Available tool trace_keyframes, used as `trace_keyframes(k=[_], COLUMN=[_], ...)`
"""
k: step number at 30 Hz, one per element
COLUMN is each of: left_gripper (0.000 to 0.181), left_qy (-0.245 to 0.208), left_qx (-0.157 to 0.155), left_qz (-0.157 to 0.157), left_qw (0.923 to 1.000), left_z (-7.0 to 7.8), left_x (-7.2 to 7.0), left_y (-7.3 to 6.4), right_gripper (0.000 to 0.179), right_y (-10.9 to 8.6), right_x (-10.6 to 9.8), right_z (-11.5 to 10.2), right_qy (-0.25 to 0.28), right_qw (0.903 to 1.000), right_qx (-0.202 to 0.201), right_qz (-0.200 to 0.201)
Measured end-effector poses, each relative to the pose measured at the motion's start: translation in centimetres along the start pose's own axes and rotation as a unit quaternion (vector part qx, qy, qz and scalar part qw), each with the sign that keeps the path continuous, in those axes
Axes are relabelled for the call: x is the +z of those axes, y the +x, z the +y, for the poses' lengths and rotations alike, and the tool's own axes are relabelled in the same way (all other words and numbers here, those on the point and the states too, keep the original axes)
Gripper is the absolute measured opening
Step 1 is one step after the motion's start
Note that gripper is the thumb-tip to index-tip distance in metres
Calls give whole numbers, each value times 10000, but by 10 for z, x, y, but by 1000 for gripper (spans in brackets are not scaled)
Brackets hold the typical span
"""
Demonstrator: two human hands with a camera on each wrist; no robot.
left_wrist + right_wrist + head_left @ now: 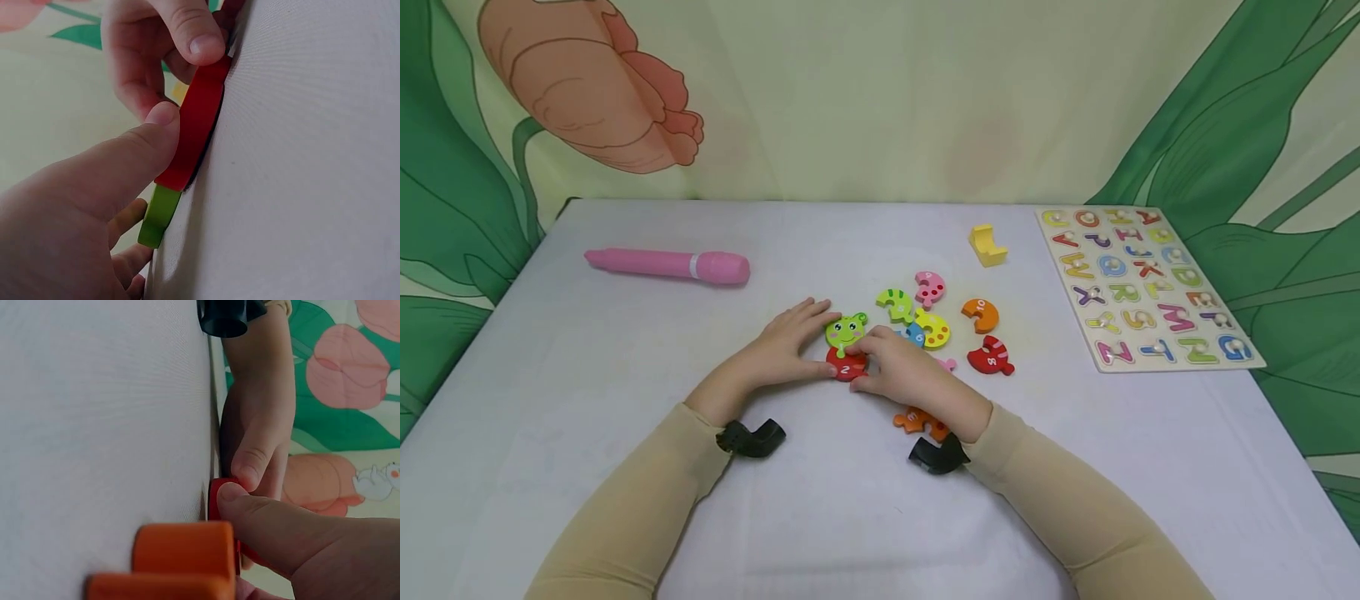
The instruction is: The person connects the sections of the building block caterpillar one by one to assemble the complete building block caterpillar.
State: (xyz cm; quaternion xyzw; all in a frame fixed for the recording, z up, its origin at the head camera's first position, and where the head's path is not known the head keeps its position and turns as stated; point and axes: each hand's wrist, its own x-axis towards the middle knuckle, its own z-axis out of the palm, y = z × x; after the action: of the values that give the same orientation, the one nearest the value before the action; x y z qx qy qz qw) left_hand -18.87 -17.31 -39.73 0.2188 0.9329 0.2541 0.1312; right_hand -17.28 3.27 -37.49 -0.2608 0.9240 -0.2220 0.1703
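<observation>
A green frog-faced puzzle piece [846,331] lies against a red piece marked 2 [846,367] on the table. My left hand [786,344] is at their left side, its fingers fairly straight, with the index finger at the green face and the thumb [164,119] against the red edge. From the right, my right hand [898,362] pinches the red piece between thumb and index finger. In the right wrist view the thumb [232,492] presses that red edge. Part of the red piece is hidden under the right fingers.
Several numbered pieces lie around the right hand, including a red 8 [992,357], an orange 10 [981,316] and an orange piece [912,419] by the wrist. A yellow block [987,246], a pink pen-shaped object [666,265] and a letter board [1150,287] are farther out.
</observation>
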Motion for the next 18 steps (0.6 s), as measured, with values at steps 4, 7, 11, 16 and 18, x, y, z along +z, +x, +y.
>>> trace_keyframes(k=[4, 7, 11, 16, 18], left_gripper=[78, 80, 81, 81, 80], left_qy=[25, 70, 53, 56, 77], left_qx=[-12, -39, -85, -96, -73], left_qz=[-4, -6, 19, 33, 6], left_qw=[10000, 10000, 9999, 9999, 9999], left_z=[0, -1, -1, 1, 2], left_x=[0, 1, 3, 2, 0], left_y=[-1, -3, -4, 0, 1], right_gripper=[49, 53, 64, 61, 58], right_y=[-1, -5, -17, -39, -48], right_x=[-3, -9, -24, -41, -43], right_z=[1, 2, 7, 24, 32], right_qy=[100, 179, 511, 630, 582], right_qw=[9997, 9989, 9967, 9929, 9923], right_qx=[21, -14, -173, -288, -282], right_qz=[-208, -422, -607, -963, -1053])
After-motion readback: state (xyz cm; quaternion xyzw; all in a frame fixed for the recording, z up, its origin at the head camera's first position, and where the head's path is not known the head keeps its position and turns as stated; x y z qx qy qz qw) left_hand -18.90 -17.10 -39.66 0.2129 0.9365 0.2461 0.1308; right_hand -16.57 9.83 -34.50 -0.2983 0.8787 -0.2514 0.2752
